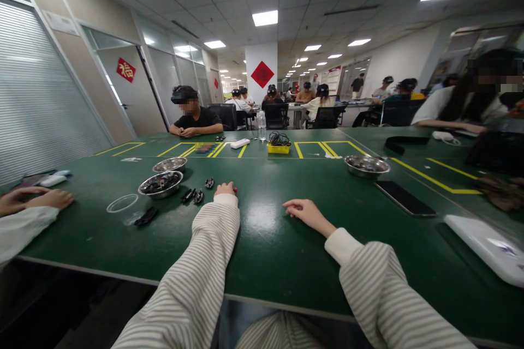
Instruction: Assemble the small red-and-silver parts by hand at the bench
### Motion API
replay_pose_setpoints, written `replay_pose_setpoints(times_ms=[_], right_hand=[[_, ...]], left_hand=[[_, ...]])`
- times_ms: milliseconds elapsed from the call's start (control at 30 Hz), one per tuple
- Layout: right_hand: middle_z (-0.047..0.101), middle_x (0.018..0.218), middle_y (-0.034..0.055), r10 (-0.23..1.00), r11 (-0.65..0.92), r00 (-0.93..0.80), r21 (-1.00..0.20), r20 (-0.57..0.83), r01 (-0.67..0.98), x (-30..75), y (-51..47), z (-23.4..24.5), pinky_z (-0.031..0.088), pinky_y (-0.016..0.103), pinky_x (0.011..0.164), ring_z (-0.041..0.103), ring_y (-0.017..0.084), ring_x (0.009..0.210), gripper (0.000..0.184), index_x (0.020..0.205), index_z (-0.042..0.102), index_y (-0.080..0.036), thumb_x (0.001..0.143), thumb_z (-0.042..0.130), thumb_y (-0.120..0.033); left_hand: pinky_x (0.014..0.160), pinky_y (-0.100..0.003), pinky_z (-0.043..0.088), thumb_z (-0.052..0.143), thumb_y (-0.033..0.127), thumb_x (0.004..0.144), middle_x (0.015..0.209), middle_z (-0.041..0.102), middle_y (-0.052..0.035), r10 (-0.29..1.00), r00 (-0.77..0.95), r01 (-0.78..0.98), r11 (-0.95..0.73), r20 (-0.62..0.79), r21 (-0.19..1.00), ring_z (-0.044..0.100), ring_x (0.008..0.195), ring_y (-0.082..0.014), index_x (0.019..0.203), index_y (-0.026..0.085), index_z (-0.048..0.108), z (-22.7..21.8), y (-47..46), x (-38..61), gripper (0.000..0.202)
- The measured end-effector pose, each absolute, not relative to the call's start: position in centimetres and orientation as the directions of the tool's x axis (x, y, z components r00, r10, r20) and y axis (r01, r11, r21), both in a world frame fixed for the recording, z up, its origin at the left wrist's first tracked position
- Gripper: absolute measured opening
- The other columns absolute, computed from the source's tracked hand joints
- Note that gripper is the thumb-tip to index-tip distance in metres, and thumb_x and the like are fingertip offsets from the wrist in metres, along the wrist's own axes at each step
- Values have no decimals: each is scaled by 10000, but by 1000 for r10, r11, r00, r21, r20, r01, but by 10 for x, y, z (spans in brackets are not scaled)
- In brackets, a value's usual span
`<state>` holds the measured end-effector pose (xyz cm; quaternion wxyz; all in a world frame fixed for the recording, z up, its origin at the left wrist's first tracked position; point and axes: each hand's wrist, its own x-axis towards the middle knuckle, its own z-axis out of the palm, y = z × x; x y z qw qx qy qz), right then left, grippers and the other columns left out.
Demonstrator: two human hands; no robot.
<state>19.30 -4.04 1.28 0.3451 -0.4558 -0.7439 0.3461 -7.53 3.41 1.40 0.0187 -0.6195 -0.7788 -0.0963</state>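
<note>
My left hand (225, 189) is at the middle of the green table (270, 262), back upward, its fingers curled down and partly hidden. A small red thing (235, 190) shows at its right side; its kind is too small to tell. Just left of that hand lie several small black parts (198, 196), one of them a black clip-like piece (209, 182). My right hand (305, 212) is low over the table, fingers stretched to the left and holding nothing. Whether it touches the surface I cannot tell.
To the left stand a metal bowl of black parts (161, 184), a second metal bowl (169, 164) and a clear plastic cup (125, 208). A third bowl (367, 166), a phone (405, 198) and a white device (487, 245) lie right. Another person's hands (45, 199) rest far left.
</note>
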Motion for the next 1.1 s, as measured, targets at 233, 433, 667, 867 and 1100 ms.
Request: replay_pose_setpoints(times_ms=[233,433,667,867,1100], right_hand=[[645,708,58,916,341,-354,-834,190,434,193,-39,11,440,231,596,571,118,578,257,862,617,-112,674,480,-223],[647,705,46,913,353,-359,-816,194,458,194,-38,11,438,232,607,572,118,580,253,857,623,-126,670,485,-224],[646,702,51,914,353,-357,-810,192,468,193,-39,13,433,227,599,570,118,573,256,849,624,-118,668,471,-216],[641,667,38,937,347,-235,-783,260,516,197,-37,13,426,213,553,565,116,546,241,808,630,-135,672,447,-213],[628,646,20,933,337,-137,-674,333,658,202,-33,12,410,214,586,556,117,578,245,833,623,-153,683,438,-212]], left_hand=[[734,-337,369,418,209,737,1049,464,-136,925,-337,940,320,178,115,391,988,-258,992,154,516,14,26,-75,279],[774,-332,307,468,265,720,997,505,-50,935,-48,999,40,352,31,324,1000,-232,898,237,586,12,25,-73,216],[760,-333,306,507,277,713,838,566,-50,923,166,968,-220,347,122,356,915,-217,787,228,641,3,29,-52,161],[803,-295,329,508,223,711,778,576,-28,731,563,742,-652,386,154,386,835,-173,776,221,641,-7,7,13,148],[798,-299,350,496,213,717,776,561,-35,707,586,711,-683,396,167,395,846,-173,750,211,632,-3,-4,34,140]])
